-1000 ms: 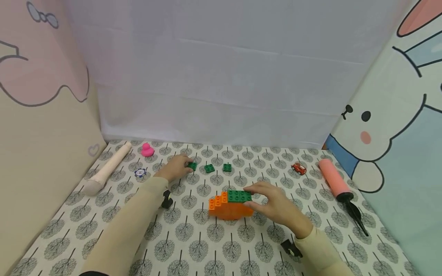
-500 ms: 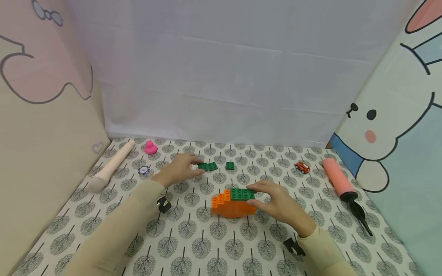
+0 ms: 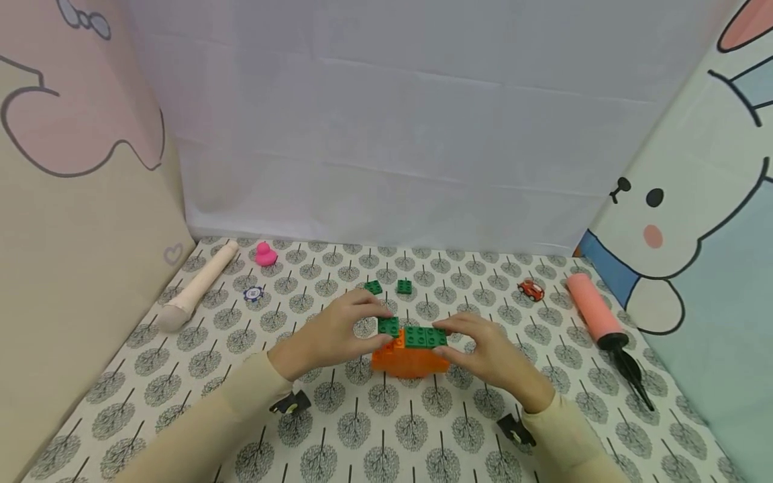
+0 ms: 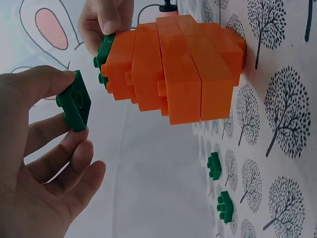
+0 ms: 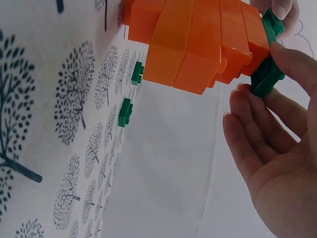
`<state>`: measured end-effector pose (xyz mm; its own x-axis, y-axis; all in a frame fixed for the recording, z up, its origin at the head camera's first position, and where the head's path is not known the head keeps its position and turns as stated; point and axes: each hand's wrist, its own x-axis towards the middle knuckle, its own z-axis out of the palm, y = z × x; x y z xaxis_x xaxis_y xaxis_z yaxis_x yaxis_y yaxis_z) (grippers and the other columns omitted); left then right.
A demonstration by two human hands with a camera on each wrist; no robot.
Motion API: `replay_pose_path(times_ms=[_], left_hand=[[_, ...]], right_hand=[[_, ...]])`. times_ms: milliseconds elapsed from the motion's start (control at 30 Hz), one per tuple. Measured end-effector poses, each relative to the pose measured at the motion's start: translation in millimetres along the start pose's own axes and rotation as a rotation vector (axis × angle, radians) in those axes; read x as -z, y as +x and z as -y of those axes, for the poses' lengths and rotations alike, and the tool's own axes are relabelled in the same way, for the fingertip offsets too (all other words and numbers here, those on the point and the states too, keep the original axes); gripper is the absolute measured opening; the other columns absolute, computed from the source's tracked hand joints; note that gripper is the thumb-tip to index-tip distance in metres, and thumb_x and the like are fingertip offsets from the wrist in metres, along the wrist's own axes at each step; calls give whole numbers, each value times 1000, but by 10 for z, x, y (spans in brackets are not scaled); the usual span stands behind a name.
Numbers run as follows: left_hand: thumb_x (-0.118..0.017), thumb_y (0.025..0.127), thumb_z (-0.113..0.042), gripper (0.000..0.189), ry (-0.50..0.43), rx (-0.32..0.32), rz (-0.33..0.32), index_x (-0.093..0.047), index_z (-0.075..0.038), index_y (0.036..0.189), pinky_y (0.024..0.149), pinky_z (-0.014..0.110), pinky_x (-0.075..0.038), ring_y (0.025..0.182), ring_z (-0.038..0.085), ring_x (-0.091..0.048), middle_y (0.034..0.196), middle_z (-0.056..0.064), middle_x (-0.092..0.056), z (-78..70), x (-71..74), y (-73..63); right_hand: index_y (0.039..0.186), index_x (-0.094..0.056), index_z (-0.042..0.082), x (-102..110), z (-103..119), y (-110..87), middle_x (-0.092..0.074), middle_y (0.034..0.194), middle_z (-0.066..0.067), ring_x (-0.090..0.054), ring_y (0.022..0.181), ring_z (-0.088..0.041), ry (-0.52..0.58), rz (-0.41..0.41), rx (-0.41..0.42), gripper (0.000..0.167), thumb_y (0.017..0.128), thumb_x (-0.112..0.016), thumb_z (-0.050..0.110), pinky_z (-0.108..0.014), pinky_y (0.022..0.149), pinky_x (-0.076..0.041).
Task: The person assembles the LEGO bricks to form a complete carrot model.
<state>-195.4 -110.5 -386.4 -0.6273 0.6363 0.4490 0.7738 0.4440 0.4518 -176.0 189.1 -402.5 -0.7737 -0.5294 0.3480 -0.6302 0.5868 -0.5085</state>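
My left hand (image 3: pixel 338 332) pinches a small square green toy brick (image 3: pixel 388 326) between thumb and fingertips. In the left wrist view that brick (image 4: pixel 77 101) hangs tilted, apart from the stepped orange block build (image 4: pixel 183 64). Seen from the head, it overlaps the build's upper left steps. Two green bricks (image 3: pixel 425 337) sit side by side on top of the orange build (image 3: pixel 410 363), which stands on the table. The right hand (image 3: pixel 492 352) holds the right-hand one at its end, thumb in front and fingers behind; its green edge (image 5: pixel 266 78) shows in the right wrist view.
Two loose green bricks (image 3: pixel 373 287) lie behind the build on the tree-print cloth (image 3: pixel 380 429). Further left are a microphone-shaped object (image 3: pixel 199 285), a pink duck (image 3: pixel 266 254) and a blue-white chip (image 3: pixel 253 294). A red toy car (image 3: pixel 531 290) and a pink hand pump (image 3: pixel 594 312) lie right.
My left hand has picked up a green brick from the back row and brought it toward me, over the build's left side. The right hand keeps its place at the build.
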Motion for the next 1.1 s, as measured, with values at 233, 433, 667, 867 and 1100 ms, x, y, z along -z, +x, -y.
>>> replay_pose_path(times_ms=[233, 433, 667, 867, 1100], left_hand=[[-77, 88, -29, 36, 18, 16, 25, -72, -10, 118, 87, 27, -51, 99, 11, -56, 109, -3, -63, -7, -138, -24], [-78, 87, -29, 36, 44, -1, 22, -73, -9, 116, 86, 26, -51, 97, 10, -56, 107, -2, -64, 4, -171, -5], [-79, 85, -27, 38, 50, -6, 30, -74, -7, 117, 80, 22, -52, 94, 10, -54, 107, 0, -64, -1, -158, 3], [-79, 85, -26, 38, 60, 16, 60, -73, -7, 118, 79, 24, -51, 93, 11, -54, 107, 1, -64, -27, -136, 16], [-77, 86, -27, 38, 79, 46, 129, -73, -7, 119, 76, 23, -50, 89, 11, -51, 105, 0, -63, -74, -88, 63]], right_hand=[[126, -68, 15, -11, -1, 0, -67, 118, 4, -63, 107, -14, 18, 2, 15, 41, 89, -76, 29, -40, 92, -54], [126, -68, 14, -19, -7, -5, -67, 118, 4, -63, 107, -14, 16, -10, 34, 41, 89, -76, 28, -40, 91, -55], [126, -68, 13, -22, -9, 7, -67, 115, 4, -63, 105, -15, 42, -9, 36, 41, 88, -76, 27, -42, 90, -55], [126, -68, 12, -25, -10, 6, -67, 114, 5, -64, 104, -17, 52, -9, 39, 40, 89, -76, 26, -44, 89, -55], [125, -69, 14, -16, -6, 9, -68, 113, 7, -64, 103, -13, 43, -10, 26, 41, 88, -77, 28, -39, 90, -55]])
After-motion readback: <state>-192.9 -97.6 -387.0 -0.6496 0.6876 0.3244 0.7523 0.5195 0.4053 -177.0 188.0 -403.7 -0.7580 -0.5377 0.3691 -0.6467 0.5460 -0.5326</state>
